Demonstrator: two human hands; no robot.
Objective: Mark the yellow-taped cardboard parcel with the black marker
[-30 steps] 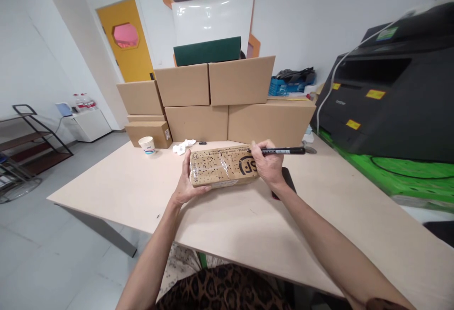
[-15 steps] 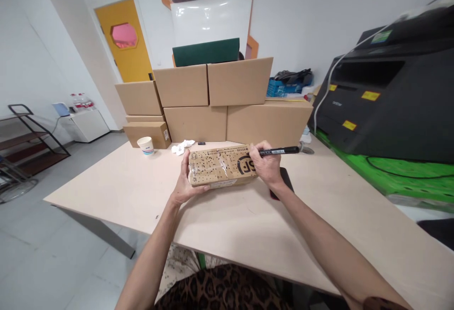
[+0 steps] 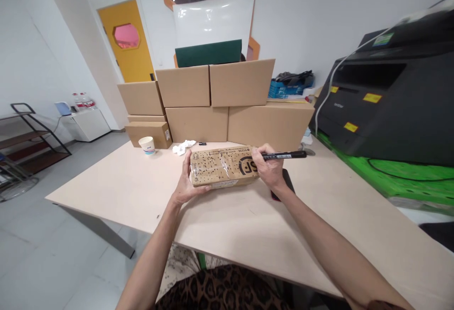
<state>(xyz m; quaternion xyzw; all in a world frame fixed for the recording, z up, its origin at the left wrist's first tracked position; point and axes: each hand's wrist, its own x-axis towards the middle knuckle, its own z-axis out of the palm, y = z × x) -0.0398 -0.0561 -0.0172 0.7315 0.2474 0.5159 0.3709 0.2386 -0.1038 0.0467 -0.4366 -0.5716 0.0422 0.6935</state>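
A small brown cardboard box (image 3: 213,167) with black print, scattered black marks and clear tape rests on the table (image 3: 220,220). My left hand (image 3: 187,183) grips its left end, thumb along the near side and fingers behind. In my right hand (image 3: 268,168) is a black marker pen (image 3: 289,155), held at the box's right end over the printed logo. Its tip is hidden by my fingers. Partly under my right wrist lies a dark flat object (image 3: 288,185) that looks like a phone. A small black pen cap (image 3: 202,143) lies behind the box.
Stacked cardboard boxes (image 3: 196,123) line the table's far edge. A paper cup (image 3: 146,145) and crumpled white tissue (image 3: 183,147) stand at the back left. On the right, a large black printer (image 3: 376,102) is beside a green surface (image 3: 386,182).
The marker's rear end has shifted slightly right and down as my right hand moved a little on the box. My left hand keeps its grip. The view has shifted slightly.
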